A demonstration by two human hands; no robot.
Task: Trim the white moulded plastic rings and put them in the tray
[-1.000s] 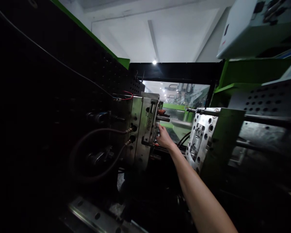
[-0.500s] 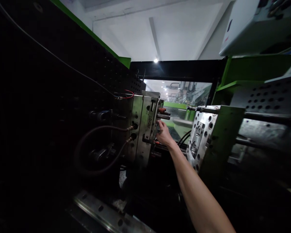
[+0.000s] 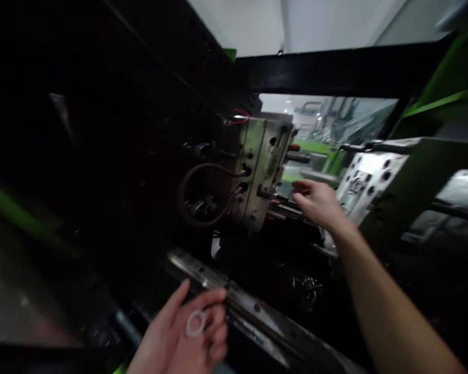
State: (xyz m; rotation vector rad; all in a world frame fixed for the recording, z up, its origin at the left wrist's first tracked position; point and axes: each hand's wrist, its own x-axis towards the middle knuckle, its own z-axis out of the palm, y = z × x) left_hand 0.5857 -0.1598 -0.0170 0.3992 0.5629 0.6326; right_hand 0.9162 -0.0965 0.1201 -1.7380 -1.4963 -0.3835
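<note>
My left hand (image 3: 187,330) is low in the frame with its palm turned up and fingers half curled. A small white ring (image 3: 195,324) rests on its fingers. My right hand (image 3: 317,201) reaches in from the right, just clear of the left metal mould half (image 3: 263,171). Its thumb and forefinger are bent and apart, and nothing shows between them. Guide pins (image 3: 298,157) stick out of that mould half above the hand. Facing it on the right is the other mould half (image 3: 361,179), behind my right wrist.
A brown hose (image 3: 183,192) loops out from the left mould half's side. Below runs a metal rail (image 3: 257,307) with holes, near my left hand. A dark machine wall fills the left. A window (image 3: 335,119) shows other machinery behind.
My right hand has drawn back to the right from the left mould half's face. My left hand has come into view with the white ring. The view has tilted down and left.
</note>
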